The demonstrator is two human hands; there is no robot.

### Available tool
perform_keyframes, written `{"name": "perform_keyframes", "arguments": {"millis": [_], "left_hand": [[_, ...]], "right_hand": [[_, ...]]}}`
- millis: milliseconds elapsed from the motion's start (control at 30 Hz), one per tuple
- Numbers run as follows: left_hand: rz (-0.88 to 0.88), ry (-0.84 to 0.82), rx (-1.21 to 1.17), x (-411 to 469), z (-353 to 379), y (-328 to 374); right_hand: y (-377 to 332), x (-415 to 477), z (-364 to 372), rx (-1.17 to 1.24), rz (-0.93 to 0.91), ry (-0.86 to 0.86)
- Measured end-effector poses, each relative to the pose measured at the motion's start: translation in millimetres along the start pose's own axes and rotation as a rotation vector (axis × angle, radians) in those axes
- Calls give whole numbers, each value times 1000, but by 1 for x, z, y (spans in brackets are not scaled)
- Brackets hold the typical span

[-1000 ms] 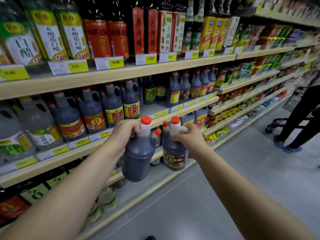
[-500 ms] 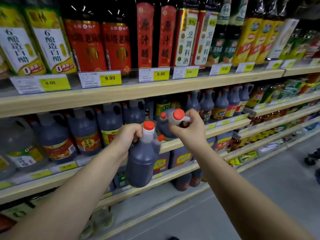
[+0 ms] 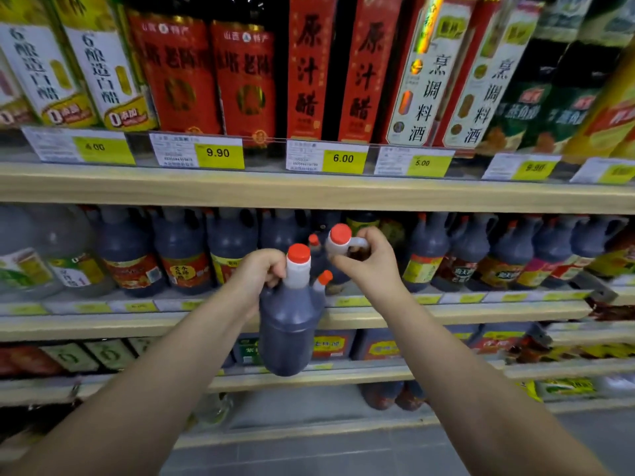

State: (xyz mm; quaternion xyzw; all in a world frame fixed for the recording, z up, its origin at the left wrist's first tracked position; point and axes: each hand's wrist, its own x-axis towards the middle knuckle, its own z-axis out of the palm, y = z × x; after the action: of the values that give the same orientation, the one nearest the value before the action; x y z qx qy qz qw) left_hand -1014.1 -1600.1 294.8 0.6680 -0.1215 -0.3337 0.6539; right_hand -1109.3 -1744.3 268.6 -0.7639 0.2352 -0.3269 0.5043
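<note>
**Holding two dark bottles at the shelf**

The left hand [image 3: 263, 274] has its fingers curled tight round the handle of a dark bottle [image 3: 288, 331] with a red cap. This bottle hangs upright in the air in front of the middle shelf [image 3: 446, 312]. The right hand [image 3: 372, 264] grips the white handle of a second bottle [image 3: 335, 243], with its fingers hooked round it. That bottle is tilted, up at the level of the row of jugs [image 3: 429, 255] standing on the same shelf. Its body is mostly hidden behind the first bottle and the hand. The two red caps are near each other but apart.
</note>
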Motion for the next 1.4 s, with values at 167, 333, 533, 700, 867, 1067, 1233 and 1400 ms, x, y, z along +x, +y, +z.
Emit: {"name": "perform_keyframes", "arguments": {"millis": [167,333,533,700,867,1067,1233,1400], "left_hand": [[-6,-7,-12,-2,-2,-4],[-35,10,-36,-1,-7,-7],[-47,42,-32,1,-15,-8],[-68,72,-55,1,-15,-8],[-73,102,-41,3,-15,-4],[-35,95,-8,6,-13,-1],[-40,57,-9,1,-10,5],[-67,17,115,3,-11,5]], "right_hand": [[17,-3,1,249,116,29],[28,-2,9,255,115,48],[41,18,7,283,154,121],[58,32,19,241,217,282],[65,52,23,94,257,338],[66,49,9,-41,169,212],[67,55,6,-95,160,149],[63,53,6,13,285,34]]}}
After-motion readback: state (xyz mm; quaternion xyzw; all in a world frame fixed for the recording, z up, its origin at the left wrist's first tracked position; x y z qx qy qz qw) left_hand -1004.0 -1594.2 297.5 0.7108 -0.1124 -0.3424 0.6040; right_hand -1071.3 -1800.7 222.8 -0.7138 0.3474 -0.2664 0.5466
